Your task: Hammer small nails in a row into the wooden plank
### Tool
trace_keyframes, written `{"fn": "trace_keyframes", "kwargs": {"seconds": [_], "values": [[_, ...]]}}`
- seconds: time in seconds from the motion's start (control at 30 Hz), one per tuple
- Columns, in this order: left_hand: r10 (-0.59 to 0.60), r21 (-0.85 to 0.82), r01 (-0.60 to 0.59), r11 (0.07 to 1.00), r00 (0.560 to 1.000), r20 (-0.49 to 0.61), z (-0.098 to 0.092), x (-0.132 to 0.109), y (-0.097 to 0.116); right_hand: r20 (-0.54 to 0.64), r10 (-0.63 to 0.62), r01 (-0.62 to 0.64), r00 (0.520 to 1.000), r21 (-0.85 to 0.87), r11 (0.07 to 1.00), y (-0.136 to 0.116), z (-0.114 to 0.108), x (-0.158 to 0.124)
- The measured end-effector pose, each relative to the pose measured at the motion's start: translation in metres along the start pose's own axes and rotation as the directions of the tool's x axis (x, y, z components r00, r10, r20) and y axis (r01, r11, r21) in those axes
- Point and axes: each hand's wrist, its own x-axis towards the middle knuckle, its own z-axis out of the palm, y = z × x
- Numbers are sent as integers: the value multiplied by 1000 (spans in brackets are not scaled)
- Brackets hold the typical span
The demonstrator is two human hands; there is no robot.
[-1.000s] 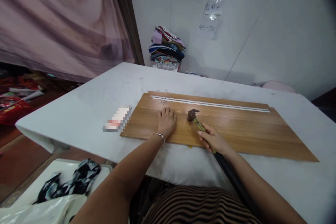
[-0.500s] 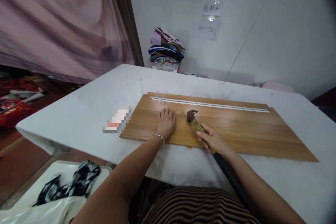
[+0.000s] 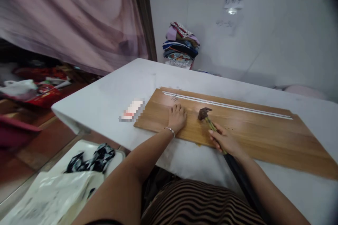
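My left hand (image 3: 177,116) lies flat on the left part of a wooden board (image 3: 266,139), its fingers stretched out. Just beyond its fingertips are several thin, dark pieces that look like nails (image 3: 174,97). My right hand (image 3: 223,139) is wrapped round the handle of a claw hammer (image 3: 204,114). The hammer's rusty head is over the middle of the board, claw pointing right; whether it touches the wood I cannot tell. A row of small dark dots (image 3: 228,128) marks the board right of the handle. Two white ruled strips (image 3: 227,105) run along the far edge.
The board rests on a white table (image 3: 105,91). A blurred-out flat object (image 3: 132,110) lies left of the board. Folded clothes (image 3: 181,44) are stacked by the wall. A white stool or chair (image 3: 81,146) with patterned cloth (image 3: 92,160) stands at lower left.
The view has swung left, so the table and board appear further right. Both hands and the hammer keep about the same place over the board.
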Motion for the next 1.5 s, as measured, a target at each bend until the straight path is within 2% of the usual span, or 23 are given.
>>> {"fn": "trace_keyframes", "kwargs": {"seconds": [0.33, 0.73, 1.5], "values": [[-10, 11, 11, 1000, 1000, -7, 3, -1, 1, -4, 17, -18, 1000, -46, 999, 3, -4, 0], [-11, 0, 11, 1000, 1000, -3, 1, 1, -1, -2, 15, -15, 1000, -27, 1000, -6, 0, 0], [-17, 8, 17, 1000, 1000, 2, -1, 1, -1, 10, -5, 5, 1000, 4, 1000, -4, 1, 2]]}}
